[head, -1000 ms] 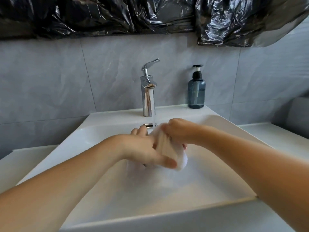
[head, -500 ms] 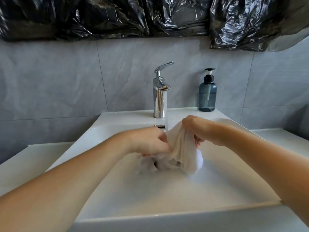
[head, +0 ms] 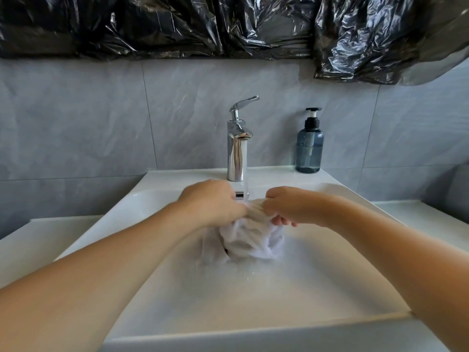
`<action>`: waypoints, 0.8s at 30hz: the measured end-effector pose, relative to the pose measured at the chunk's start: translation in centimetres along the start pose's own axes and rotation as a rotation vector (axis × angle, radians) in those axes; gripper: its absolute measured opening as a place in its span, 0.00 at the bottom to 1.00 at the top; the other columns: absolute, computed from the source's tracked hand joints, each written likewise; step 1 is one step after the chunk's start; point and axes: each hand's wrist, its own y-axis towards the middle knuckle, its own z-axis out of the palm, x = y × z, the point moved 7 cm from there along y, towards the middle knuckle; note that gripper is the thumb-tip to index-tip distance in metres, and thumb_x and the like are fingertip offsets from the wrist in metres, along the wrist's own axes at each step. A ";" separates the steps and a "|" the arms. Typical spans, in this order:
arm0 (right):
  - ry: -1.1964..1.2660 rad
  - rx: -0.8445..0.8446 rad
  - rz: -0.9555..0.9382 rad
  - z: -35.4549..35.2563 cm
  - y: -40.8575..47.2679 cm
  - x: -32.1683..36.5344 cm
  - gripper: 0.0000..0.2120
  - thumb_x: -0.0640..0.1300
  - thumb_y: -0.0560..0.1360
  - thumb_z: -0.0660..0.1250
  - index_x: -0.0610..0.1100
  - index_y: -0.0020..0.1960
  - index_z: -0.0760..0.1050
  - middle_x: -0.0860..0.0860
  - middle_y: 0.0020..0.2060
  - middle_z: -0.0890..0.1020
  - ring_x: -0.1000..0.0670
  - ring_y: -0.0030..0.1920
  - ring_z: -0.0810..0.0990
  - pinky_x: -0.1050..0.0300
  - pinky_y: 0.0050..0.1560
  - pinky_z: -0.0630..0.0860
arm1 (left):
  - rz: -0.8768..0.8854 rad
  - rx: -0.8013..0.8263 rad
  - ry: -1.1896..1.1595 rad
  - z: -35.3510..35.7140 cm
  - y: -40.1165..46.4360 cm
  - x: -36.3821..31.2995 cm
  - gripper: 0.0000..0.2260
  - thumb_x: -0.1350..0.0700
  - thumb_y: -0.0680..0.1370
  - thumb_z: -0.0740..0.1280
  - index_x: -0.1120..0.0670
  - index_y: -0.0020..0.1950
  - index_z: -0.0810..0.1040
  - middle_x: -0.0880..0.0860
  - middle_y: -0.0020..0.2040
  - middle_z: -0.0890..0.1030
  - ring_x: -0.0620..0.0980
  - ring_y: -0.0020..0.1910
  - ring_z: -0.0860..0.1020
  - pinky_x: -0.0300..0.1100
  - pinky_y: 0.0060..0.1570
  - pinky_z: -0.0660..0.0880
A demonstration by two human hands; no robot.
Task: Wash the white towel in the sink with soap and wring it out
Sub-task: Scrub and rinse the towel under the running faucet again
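The wet white towel (head: pixel 250 240) hangs bunched in the middle of the white sink (head: pixel 253 301), over the drain. My left hand (head: pixel 213 203) grips its top edge from the left, and my right hand (head: pixel 291 205) grips it from the right, fingers curled into the cloth. Both hands sit just in front of the chrome faucet (head: pixel 237 146), whose lever is raised; a thin stream of water falls between my hands. The blue-grey soap pump bottle (head: pixel 309 146) stands on the sink's back ledge at the right.
Grey tiled wall behind the sink, with crumpled black plastic sheeting (head: pixel 228 24) taped across the top. White countertop (head: pixel 50 240) extends to both sides of the basin.
My hands have pulled apart and moved back toward the faucet, stretching the towel's top between them; the bunched part now hangs lower over the drain. The view shifted slightly.
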 end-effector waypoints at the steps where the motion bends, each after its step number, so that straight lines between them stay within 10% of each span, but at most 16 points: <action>1: -0.042 -0.008 0.034 0.3 0.3 -0.2 0.03 0.37 0.80 0.57 0.39 0.51 0.69 0.45 0.46 0.73 0.45 0.45 0.73 0.56 0.44 0.70 | -0.017 -0.015 0.028 -0.1 0.0 0.8 0.13 0.47 0.74 0.64 0.51 0.35 0.67 0.49 0.36 0.71 0.54 0.38 0.70 0.43 0.31 0.60; 7: -0.541 0.072 -0.068 1.6 0.2 -1.0 0.36 0.61 0.80 0.57 0.59 0.78 0.37 0.46 0.72 0.57 0.39 0.72 0.61 0.39 0.66 0.67 | 0.041 0.187 -0.052 4.8 -0.8 1.2 0.16 0.52 0.82 0.56 0.55 0.68 0.65 0.59 0.65 0.69 0.61 0.58 0.75 0.50 0.52 0.72; 11: -0.829 0.205 -0.215 4.5 0.0 1.4 0.18 0.41 0.83 0.51 0.42 0.72 0.65 0.38 0.65 0.67 0.36 0.62 0.70 0.42 0.62 0.72 | 0.099 0.179 0.044 4.8 -0.6 0.9 0.15 0.54 0.83 0.55 0.55 0.69 0.67 0.56 0.63 0.68 0.57 0.56 0.74 0.46 0.51 0.70; 20: -0.780 0.113 -0.066 3.8 1.2 1.3 0.17 0.39 0.81 0.53 0.42 0.67 0.72 0.44 0.70 0.69 0.44 0.49 0.77 0.52 0.43 0.73 | 0.372 0.027 0.241 3.8 -1.9 -1.9 0.14 0.46 0.84 0.49 0.48 0.66 0.66 0.49 0.51 0.76 0.57 0.42 0.70 0.46 0.41 0.65; 24: -0.761 0.152 -0.211 5.2 -0.5 3.4 0.08 0.45 0.83 0.55 0.44 0.57 0.71 0.51 0.42 0.73 0.48 0.41 0.70 0.55 0.39 0.68 | 0.217 0.105 0.373 4.4 -1.1 1.0 0.15 0.51 0.82 0.57 0.50 0.68 0.68 0.52 0.59 0.80 0.58 0.49 0.77 0.44 0.44 0.66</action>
